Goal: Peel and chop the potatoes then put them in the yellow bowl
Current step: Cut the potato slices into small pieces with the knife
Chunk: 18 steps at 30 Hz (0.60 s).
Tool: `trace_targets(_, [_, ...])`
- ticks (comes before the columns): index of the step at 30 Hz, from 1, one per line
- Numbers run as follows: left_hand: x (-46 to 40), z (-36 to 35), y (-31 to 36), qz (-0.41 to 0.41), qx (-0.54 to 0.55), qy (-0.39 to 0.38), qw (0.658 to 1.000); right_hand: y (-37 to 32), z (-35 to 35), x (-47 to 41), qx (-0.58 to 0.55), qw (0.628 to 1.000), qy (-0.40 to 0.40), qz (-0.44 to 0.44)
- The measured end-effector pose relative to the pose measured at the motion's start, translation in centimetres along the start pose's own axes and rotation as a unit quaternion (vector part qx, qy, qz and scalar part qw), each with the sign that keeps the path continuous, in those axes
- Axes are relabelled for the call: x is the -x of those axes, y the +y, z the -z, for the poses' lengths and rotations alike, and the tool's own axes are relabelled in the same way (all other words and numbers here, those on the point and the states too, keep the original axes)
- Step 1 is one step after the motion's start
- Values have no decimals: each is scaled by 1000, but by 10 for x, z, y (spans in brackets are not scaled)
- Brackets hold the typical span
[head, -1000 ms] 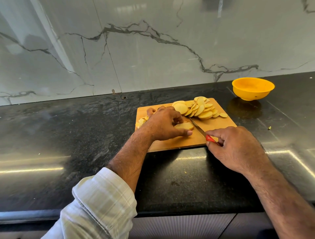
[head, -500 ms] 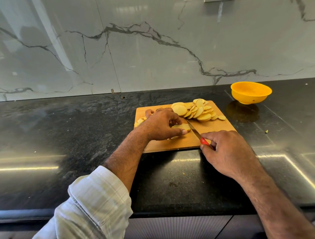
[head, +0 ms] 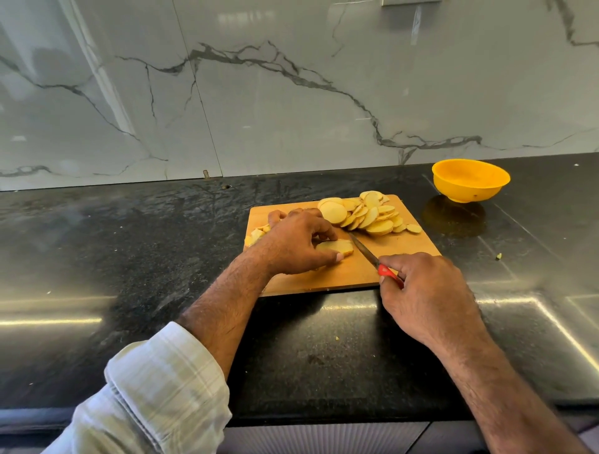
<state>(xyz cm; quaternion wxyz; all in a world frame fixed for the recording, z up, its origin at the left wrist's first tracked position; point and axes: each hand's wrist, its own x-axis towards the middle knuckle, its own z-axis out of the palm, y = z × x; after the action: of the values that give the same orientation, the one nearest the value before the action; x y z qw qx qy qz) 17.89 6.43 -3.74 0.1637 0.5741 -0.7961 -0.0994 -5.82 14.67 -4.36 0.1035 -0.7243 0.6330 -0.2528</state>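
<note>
On the cutting board [head: 402, 246], left hand [head: 299, 241] pinches potato stub [head: 335, 248], right hand [head: 428, 291] clamps knife [head: 364, 249] just beside fingertips [head: 338, 257]: slip risks cutting them; yellow bowl [head: 470, 181] beyond board, apart.

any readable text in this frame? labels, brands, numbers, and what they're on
None readable.
Knife: no mark visible on blade or red handle.
Yellow bowl: plain, no print.
Cutting board: plain wood.
Sleeve: faint check pattern only, no lettering.
Wall fixture at top edge: cut off, nothing legible.
</note>
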Motion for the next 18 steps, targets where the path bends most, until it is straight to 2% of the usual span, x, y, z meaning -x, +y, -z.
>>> trace_targets(7, [1,1,4,6,4,-7,1000,-10,4,6,36,999,-19,15])
trace_targets(11, [1,1,4,4,6,-6,1000,-17,11,9,47,997,-57,32])
trace_targets(15, [-1,0,4,10,12,-8,1000,-22,17,12,48,998,-26,35])
trace_targets(18, [-1,-1,4,14,13,-6,1000,-29,16,16,52,997,-42,41])
